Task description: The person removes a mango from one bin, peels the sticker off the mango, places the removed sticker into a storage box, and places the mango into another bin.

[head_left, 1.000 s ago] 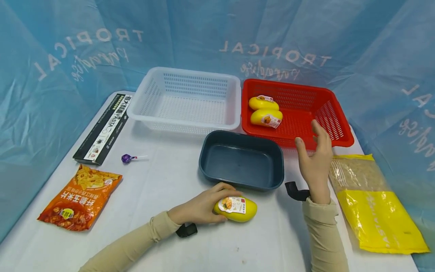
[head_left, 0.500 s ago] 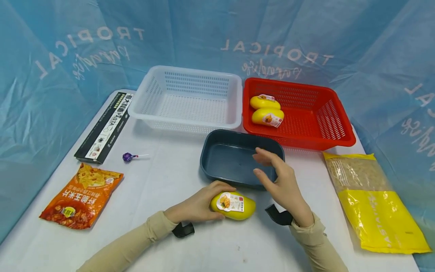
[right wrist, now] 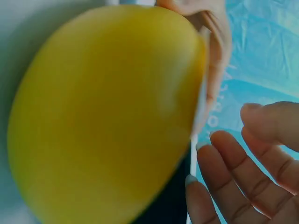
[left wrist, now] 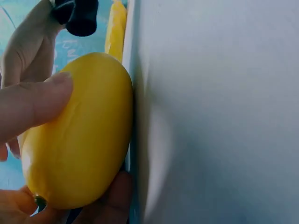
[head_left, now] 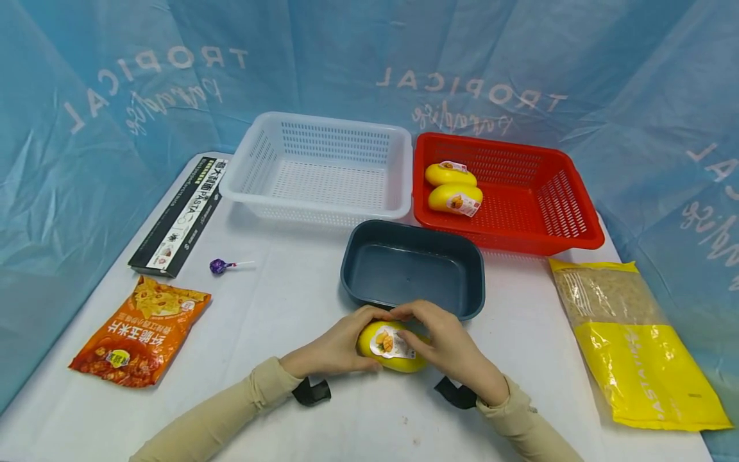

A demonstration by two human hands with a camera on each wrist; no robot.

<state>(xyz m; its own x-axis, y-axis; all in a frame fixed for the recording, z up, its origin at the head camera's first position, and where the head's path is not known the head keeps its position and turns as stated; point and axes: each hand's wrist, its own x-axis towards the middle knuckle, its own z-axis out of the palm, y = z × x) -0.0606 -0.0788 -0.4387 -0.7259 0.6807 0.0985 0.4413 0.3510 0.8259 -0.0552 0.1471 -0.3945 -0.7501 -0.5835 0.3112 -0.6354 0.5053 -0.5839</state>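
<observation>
A yellow mango (head_left: 398, 364) with a white label lies on the white table just in front of a dark blue tub (head_left: 412, 277). My left hand (head_left: 337, 343) grips its left end, and in the left wrist view the thumb (left wrist: 44, 100) presses on the mango's side near a small green stem. My right hand (head_left: 453, 350) is at the mango's right end, reaching partly over it. Its fingers (right wrist: 233, 175) are loosely bent beside the fruit in the right wrist view. The underside of the mango is hidden.
A white basket (head_left: 323, 206) and a red basket (head_left: 519, 240) with two yellow mangoes (head_left: 450, 192) stand behind. On the left are a pasta box (head_left: 179, 218), a lollipop (head_left: 218, 266) and an orange snack bag (head_left: 141, 333). A yellow pasta bag (head_left: 641, 359) lies right.
My right hand has come from near the red basket, across the tub's right side, down to the mango. The left hand has stayed on the mango, nearly still.
</observation>
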